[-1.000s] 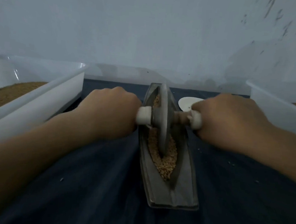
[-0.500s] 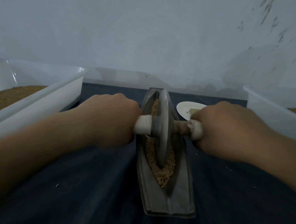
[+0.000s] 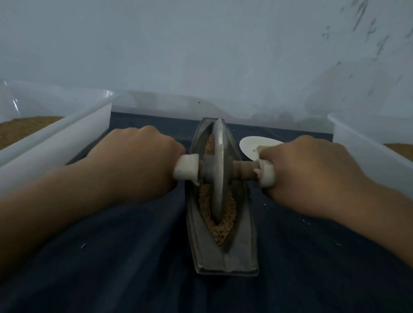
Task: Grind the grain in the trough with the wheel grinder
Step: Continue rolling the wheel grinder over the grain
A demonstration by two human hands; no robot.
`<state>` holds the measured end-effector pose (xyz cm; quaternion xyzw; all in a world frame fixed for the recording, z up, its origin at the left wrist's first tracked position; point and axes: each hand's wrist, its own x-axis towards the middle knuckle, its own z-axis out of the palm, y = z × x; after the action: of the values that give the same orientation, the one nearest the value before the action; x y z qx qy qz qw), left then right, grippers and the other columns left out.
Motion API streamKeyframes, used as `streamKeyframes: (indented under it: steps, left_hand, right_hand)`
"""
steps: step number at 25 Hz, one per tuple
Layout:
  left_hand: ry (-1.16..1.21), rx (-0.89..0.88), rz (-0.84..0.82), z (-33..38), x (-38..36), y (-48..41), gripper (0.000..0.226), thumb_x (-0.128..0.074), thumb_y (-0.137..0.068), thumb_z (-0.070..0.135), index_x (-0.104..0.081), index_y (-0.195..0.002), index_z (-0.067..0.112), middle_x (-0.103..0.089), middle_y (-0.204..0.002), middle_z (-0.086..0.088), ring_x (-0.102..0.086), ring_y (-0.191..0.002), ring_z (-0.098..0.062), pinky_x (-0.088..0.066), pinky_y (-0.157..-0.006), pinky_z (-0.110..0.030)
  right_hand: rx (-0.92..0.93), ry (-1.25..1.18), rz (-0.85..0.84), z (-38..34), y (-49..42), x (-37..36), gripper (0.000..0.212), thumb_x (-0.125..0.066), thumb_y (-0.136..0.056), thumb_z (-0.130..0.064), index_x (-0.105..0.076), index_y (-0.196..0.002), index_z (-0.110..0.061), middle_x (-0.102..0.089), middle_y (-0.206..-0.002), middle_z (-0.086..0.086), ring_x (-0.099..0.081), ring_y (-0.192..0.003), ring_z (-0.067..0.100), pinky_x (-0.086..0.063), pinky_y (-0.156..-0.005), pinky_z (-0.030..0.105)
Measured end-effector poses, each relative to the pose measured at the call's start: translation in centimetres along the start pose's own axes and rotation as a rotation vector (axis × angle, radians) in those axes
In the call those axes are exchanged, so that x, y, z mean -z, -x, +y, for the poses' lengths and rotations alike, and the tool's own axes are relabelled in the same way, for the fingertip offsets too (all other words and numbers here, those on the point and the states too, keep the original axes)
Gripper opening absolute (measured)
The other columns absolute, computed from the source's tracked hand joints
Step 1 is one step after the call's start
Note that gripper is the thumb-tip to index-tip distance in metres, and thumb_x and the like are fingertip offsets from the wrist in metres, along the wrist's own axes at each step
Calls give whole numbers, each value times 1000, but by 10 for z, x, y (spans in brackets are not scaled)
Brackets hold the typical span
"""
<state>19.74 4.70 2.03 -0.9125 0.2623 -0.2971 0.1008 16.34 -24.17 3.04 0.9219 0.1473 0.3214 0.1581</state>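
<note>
A boat-shaped grey metal trough (image 3: 232,258) lies lengthwise on a dark blue cloth. Tan grain (image 3: 221,232) fills its groove. The grey wheel grinder (image 3: 220,172) stands upright in the groove, over the far half of the trough. An axle with white end caps runs through the wheel. My left hand (image 3: 137,158) is closed around the left handle. My right hand (image 3: 314,173) is closed around the right handle. Both fists hide most of the handles.
A clear plastic bin (image 3: 62,136) with brown grain stands at the left, another clear bin (image 3: 376,153) at the right. A small white plate (image 3: 252,145) lies behind my right hand. A pale wall closes off the back. Stray grains dot the cloth.
The wheel has rolled a little toward the far end of the trough, with both hands moving along with it. More grain shows at the near end.
</note>
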Motion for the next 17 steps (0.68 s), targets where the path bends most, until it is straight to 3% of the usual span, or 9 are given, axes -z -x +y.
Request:
streamKeyframes:
  steps: [2, 4, 7, 8, 10, 12, 13, 15, 17]
  left_hand:
    - [-73, 156, -24, 12, -7, -15, 9, -54, -79, 43, -54, -77, 34, -34, -59, 10, -39, -51, -19, -33, -48, -28]
    - [-116, 287, -66, 21, -9, -43, 10, -54, -90, 31, -62, -89, 25, -47, -69, 2, -47, -60, -24, -36, -55, -32]
    - [-71, 232, -187, 16, -3, -52, 7, -56, -90, 29, -62, -92, 25, -56, -81, 0, -59, -73, -26, -39, -60, -34]
    - [-29, 181, -196, 12, 1, -39, 3, -58, -86, 32, -58, -85, 30, -53, -76, 4, -57, -69, -24, -38, -58, -33]
    - [-1, 53, -70, 10, 7, -7, 12, -57, -74, 41, -47, -71, 35, -39, -60, 12, -40, -49, -14, -28, -46, -24]
    - [-27, 17, 46, 10, 11, 6, 13, -50, -67, 44, -40, -64, 37, -25, -52, 15, -18, -41, -8, -11, -45, -15]
    - [-33, 45, 25, 9, 10, 4, 13, -50, -68, 44, -39, -64, 37, -23, -53, 15, -15, -42, -7, -10, -46, -15]
    - [-15, 162, -81, 14, -3, -7, 11, -56, -79, 39, -49, -73, 34, -35, -60, 11, -31, -47, -12, -24, -46, -23]
    - [-1, 264, -169, 16, -6, -35, 7, -55, -88, 32, -61, -91, 29, -51, -76, 3, -51, -65, -22, -38, -58, -32]
  right_hand:
    - [-97, -41, -76, -9, -20, -11, 22, -69, -70, -43, -49, -68, -33, -43, -56, -12, -38, -46, 11, -23, -46, 20]
    - [-234, -139, -208, -16, -47, -17, 16, -68, -85, -44, -62, -85, -29, -60, -77, -4, -50, -66, 21, -35, -56, 26]
    - [-195, -187, -316, -10, -53, -11, 13, -67, -87, -42, -62, -86, -30, -61, -81, -3, -55, -72, 21, -42, -60, 29]
    - [-137, -188, -310, -7, -39, -8, 13, -67, -84, -41, -57, -80, -34, -59, -75, -6, -55, -66, 19, -40, -55, 28]
    - [-29, -86, -125, -2, -5, -2, 21, -64, -68, -42, -44, -71, -36, -43, -54, -12, -41, -45, 10, -27, -43, 21]
    - [-23, 2, 48, -2, 12, 3, 31, -63, -54, -44, -37, -65, -33, -23, -45, -14, -21, -36, 5, -13, -45, 13]
    - [-41, 27, 47, -3, 7, 2, 33, -65, -53, -44, -37, -64, -32, -21, -45, -14, -18, -36, 7, -13, -47, 12]
    - [-110, 25, -35, -14, -16, -7, 29, -71, -65, -39, -44, -65, -31, -39, -52, -10, -35, -42, 16, -21, -47, 18]
    - [-196, -89, -167, -21, -44, -12, 16, -68, -83, -40, -58, -79, -28, -59, -73, -2, -56, -65, 24, -36, -53, 26]
